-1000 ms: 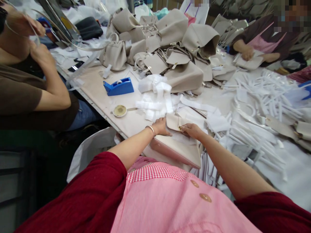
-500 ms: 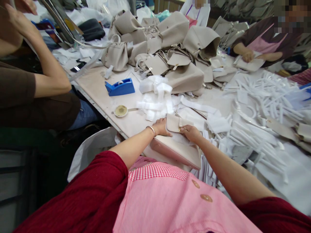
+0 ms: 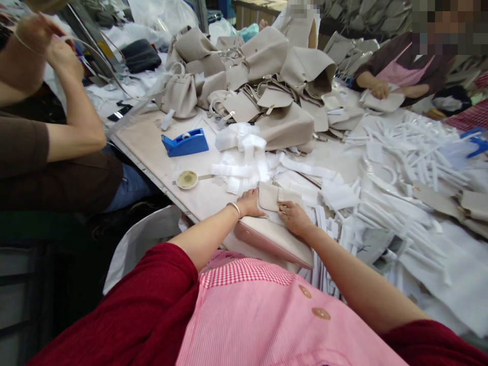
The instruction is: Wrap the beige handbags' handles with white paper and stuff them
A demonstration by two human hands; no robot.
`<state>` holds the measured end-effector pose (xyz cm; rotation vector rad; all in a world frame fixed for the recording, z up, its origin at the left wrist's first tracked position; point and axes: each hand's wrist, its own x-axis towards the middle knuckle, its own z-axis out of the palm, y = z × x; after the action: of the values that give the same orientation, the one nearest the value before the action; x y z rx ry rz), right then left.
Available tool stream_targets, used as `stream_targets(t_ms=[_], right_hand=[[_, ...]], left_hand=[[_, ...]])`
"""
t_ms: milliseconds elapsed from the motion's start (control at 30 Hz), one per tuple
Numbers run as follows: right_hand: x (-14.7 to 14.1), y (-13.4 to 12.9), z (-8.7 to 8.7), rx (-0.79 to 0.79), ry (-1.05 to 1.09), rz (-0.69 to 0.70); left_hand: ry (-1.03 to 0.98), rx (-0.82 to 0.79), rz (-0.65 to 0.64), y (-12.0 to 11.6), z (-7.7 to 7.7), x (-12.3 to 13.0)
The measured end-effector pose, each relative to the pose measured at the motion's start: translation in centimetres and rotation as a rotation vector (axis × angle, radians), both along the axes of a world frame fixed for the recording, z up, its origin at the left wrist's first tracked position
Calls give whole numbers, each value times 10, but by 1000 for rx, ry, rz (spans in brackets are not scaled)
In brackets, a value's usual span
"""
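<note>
- Passable: bare tabletop (image 3: 208, 201) between left hand (image 3: 249, 203) and round disc (image 3: 187, 179) (blue tape dispenser (image 3: 186, 143) just beyond)
- Ahead, blocked: white wrap pieces (image 3: 244, 157), then bag heap (image 3: 263, 56)
- Right of right hand (image 3: 295, 218): white strips (image 3: 325, 221) crowd in; gaps hard to judge

The bag (image 3: 280, 237) in front of me is pale beige, and the side nearest me looks pink. It lies on the counter (image 3: 208, 200), a bit slanted. Its flap (image 3: 268, 196) is at the far part, with my right fingers (image 3: 288, 209) on its little gold clasp (image 3: 279, 207).
</note>
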<state>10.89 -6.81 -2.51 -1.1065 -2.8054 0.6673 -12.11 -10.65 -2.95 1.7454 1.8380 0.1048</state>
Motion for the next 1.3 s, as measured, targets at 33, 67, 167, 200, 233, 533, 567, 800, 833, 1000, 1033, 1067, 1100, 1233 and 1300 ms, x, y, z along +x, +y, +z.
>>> stream_targets(t_ms=[33,67,167,200,233,533,567,800,833,1000,1033,1067,1100,1233,1300], right_hand=[[1,4,0,-34,40,-2],[2,7,1,-72,72,-12],[2,16,3,-178,104,-65],[2,19,4,-198,101,-85],[1,21,4,-211,97,-108],[3,29,0,-260,87,-215],[3,30,0,-263,87,-222],[0,27,7,-260,70,-212],[0,23,9,-244,57,-186],[-2,-18,16,-22,-58,-77],[-2,-24,17,11,-75,-72],[0,-27,18,31,-75,-54],[3,-27,19,32,-46,-41],[27,-5,18,32,172,-418],[40,6,14,-91,143,-729]], left_hand=[[-2,-3,2,0,0,0],[-3,-6,3,0,1,0],[-2,-12,7,0,2,0],[-3,-14,7,0,2,0],[-5,-16,7,0,3,-1],[-16,-22,15,-1,3,-2],[-15,-21,17,-1,3,-1],[-15,-21,24,-1,3,-2],[-20,-14,24,-1,3,-2],[-23,32,133,2,7,-3],[0,34,189,3,9,-3],[22,26,242,4,10,-3],[38,8,281,5,11,-2],[33,-130,331,10,13,-2],[13,-181,362,13,14,-2]])
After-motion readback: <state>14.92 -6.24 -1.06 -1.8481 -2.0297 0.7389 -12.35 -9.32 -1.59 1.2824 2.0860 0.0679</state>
